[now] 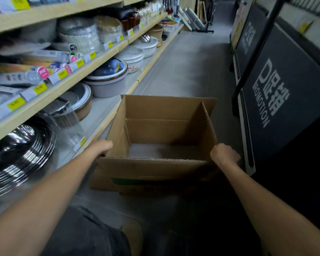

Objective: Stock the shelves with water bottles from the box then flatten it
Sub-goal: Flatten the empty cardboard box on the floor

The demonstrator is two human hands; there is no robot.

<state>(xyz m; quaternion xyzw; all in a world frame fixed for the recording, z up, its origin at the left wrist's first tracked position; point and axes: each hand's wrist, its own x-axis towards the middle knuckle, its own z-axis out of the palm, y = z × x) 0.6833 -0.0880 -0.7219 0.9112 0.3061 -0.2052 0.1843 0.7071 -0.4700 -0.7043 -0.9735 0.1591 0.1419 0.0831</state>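
Open box [155, 170] between hands, right hand [224, 154] fingers curled over its wall, left hand [102, 147] fingers hidden, unclear

Dark panel [284, 85]: "PROMOTION" in white capitals, set beside large Chinese characters.
Yellow price tags [40, 88]: figures too blurred to read.

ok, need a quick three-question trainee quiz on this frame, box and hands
1. True or false: water bottles are visible inside the box.
2. Where does the left hand meet the box? A. at its near left corner B. at its far wall C. on its inside floor
3. Fill in: the right hand curls over the ____ edge of the box's right wall.

Key: 1 false; 2 A; 3 top.
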